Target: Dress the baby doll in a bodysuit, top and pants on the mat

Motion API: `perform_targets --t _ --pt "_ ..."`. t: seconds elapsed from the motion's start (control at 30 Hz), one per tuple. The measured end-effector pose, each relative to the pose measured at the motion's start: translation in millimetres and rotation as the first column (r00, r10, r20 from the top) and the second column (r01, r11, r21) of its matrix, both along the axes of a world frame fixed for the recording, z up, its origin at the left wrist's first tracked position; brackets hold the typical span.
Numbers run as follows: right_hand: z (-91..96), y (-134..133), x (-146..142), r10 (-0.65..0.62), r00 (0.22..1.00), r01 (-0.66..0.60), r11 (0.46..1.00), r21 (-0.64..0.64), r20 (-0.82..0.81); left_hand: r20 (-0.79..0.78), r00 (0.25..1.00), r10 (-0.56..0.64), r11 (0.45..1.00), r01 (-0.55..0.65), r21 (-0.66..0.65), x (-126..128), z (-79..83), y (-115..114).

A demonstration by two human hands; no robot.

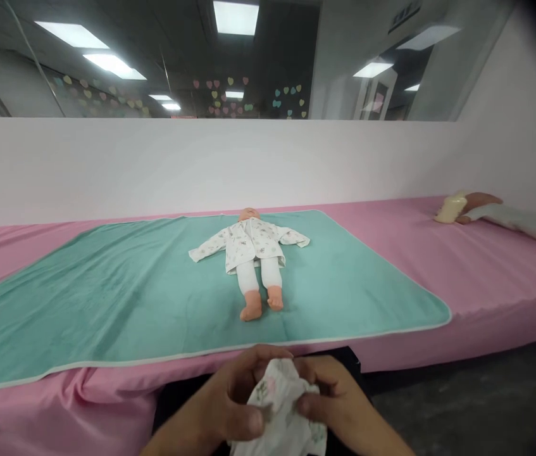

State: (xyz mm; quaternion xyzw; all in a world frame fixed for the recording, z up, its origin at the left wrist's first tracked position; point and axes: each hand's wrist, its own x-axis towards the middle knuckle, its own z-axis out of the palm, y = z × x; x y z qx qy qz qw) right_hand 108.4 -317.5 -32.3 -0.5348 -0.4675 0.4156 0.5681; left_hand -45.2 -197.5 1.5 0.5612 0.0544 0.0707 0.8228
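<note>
Presently, our fingers (243, 380) pinch a printed cloth (280, 405); the baby doll (251, 244) lies jacketed on the teal mat (106, 304).

A baby doll (251, 244) lies on a mat (106, 297) on a bench (509, 278).

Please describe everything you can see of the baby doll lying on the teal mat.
The baby doll lies on its back on a teal mat, arms spread and legs straight, its head near the mat's far edge. It wears a white long-sleeved jacket with a small print over white leggings. Its head and feet are peach-coloured; the feet may wear socks.
</note>
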Motion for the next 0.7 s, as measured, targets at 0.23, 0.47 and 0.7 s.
perform_targets --t 0.23,0.47,0.7 --pt "35.1 1.7 26.1 0.221 0.971 -0.175 0.917 0.358 -0.09 -0.302 0.895 0.329 0.675 0.001 0.738 -40.2 88.3 0.7" --pt "90.9 -40.9 13.0 0.282 0.821 -0.352 0.934 0.052 0.496 -0.119 0.867 0.484 0.556 -0.199 0.807 -84.9 152.7 -13.5" --pt "156.9 -51.1 -3.1 0.001 0.477 -0.287 0.945 0.155 0.879 0.243 0.834 0.496 0.622 -0.537 0.57 -106.8 172.2 -33.8"
